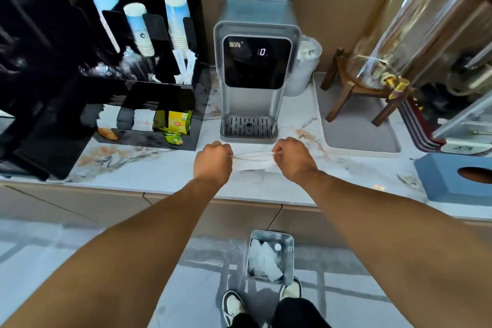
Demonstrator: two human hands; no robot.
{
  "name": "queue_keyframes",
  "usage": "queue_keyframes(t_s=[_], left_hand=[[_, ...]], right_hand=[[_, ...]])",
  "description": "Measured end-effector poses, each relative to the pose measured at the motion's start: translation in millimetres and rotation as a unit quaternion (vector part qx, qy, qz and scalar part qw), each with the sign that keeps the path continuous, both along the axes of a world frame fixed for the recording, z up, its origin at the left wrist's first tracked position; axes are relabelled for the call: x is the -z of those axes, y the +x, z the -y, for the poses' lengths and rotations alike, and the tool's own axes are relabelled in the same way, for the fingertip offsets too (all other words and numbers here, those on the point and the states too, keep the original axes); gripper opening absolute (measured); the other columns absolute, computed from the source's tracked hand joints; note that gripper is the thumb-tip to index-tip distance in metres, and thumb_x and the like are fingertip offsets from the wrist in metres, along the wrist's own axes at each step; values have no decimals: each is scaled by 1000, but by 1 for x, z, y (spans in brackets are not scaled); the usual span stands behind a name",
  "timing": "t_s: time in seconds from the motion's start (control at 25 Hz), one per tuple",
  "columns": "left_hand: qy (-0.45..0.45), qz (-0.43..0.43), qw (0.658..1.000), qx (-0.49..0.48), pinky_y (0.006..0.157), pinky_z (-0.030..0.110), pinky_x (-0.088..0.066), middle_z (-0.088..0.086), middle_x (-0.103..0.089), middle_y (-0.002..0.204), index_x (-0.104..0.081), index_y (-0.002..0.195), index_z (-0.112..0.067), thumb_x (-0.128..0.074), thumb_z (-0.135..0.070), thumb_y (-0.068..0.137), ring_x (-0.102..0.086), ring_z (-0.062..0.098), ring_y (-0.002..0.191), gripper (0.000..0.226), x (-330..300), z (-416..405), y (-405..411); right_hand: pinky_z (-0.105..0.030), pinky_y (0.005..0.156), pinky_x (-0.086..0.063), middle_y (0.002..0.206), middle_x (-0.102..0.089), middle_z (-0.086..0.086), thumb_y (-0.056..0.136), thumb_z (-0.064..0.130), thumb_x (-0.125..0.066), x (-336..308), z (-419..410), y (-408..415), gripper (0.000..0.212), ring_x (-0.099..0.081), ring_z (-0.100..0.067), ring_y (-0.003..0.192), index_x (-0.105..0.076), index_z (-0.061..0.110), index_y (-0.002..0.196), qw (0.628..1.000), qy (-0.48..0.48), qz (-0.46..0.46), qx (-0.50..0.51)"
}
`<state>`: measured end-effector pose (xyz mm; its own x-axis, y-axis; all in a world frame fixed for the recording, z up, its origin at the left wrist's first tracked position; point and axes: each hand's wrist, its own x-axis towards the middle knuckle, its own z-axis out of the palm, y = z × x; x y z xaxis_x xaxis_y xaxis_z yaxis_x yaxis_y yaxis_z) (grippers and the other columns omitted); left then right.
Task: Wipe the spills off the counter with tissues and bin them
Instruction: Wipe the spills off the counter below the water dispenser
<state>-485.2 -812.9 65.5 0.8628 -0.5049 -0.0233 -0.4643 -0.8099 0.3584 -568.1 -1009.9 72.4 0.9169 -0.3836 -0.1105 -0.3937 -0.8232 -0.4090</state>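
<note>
Before the water dispenser (255,69), a tissue (253,162) is pinched taut between left hand (213,161) and right hand (291,158); being light, limp and easily torn, it is best gripped bunched.

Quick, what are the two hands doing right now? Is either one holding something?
Left hand: closed, gripping one end of the tissue above the counter.
Right hand: closed, gripping the other end of the same tissue.

White tissue (253,161) stretched flat over your marble counter (159,170), metal bin (270,257) on the floor below, holding crumpled tissues
</note>
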Motion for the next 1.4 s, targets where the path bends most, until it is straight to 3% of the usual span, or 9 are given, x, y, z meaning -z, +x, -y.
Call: queue_keyframes(t_s=[0.24, 0.6, 0.84, 1.0, 1.12, 1.28, 1.4], left_hand=[[-7, 28, 999, -27, 89, 46, -51, 14, -64, 111, -70, 108, -11, -55, -14, 97, -56, 34, 106, 20, 19, 15, 24], [13, 30, 999, 7, 90, 43, -44, 10, -64, 110, -72, 104, -17, -58, -18, 94, -53, 32, 106, 18, 79, 35, 59], [-23, 4, 999, 28, 99, 44, -43, 13, -61, 123, -65, 122, -11, -56, -19, 95, -52, 35, 115, 30, 92, 30, 65], [-54, 23, 998, 28, 102, 45, -44, 18, -60, 126, -59, 128, -5, -49, -11, 96, -52, 36, 117, 34, 93, 25, 65], [-60, 34, 997, 16, 103, 45, -45, 20, -59, 126, -58, 126, 0, -47, -4, 95, -53, 38, 116, 34, 100, 8, 64], [-16, 31, 999, 26, 113, 44, -38, 21, -46, 146, -49, 137, -1, -46, -8, 96, -40, 38, 138, 41, 121, -24, 64], [7, 40, 998, 55, 119, 41, -30, 14, -32, 159, -40, 146, -5, -39, -16, 99, -23, 29, 150, 49, 133, -33, 67]], right_hand=[[-31, 88, -52, 113, -51, -8, 97, 13, -51, 26, 4, 30, 15, -62, -26, 87, -66, 13, 100, 998, 12, 54, 41], [-36, 87, -52, 113, -51, -8, 97, 16, -52, 91, 31, 45, 14, -63, -28, 90, -63, 12, 106, 996, 43, 61, 38], [-41, 82, -53, 118, -51, -8, 94, 18, -53, 101, 27, 45, 23, -62, -35, 89, -62, 15, 116, 997, 4, 58, 44], [-38, 78, -55, 115, -50, -3, 95, 23, -52, 98, 20, 54, 22, -61, -27, 92, -63, 18, 114, 996, 8, 87, 4], [-36, 78, -54, 113, -47, 1, 96, 37, -52, 102, 12, 64, 27, -60, -23, 93, -62, 22, 117, 996, 24, 57, -57], [-34, 85, -52, 115, -43, 4, 91, 50, -58, 110, 3, 74, 39, -57, -19, 101, -61, 28, 124, 997, 30, 2, -71], [-33, 87, -50, 110, -44, 4, 89, 46, -64, 116, 3, 75, 38, -55, -17, 101, -64, 28, 123, 996, 42, 11, -72]])
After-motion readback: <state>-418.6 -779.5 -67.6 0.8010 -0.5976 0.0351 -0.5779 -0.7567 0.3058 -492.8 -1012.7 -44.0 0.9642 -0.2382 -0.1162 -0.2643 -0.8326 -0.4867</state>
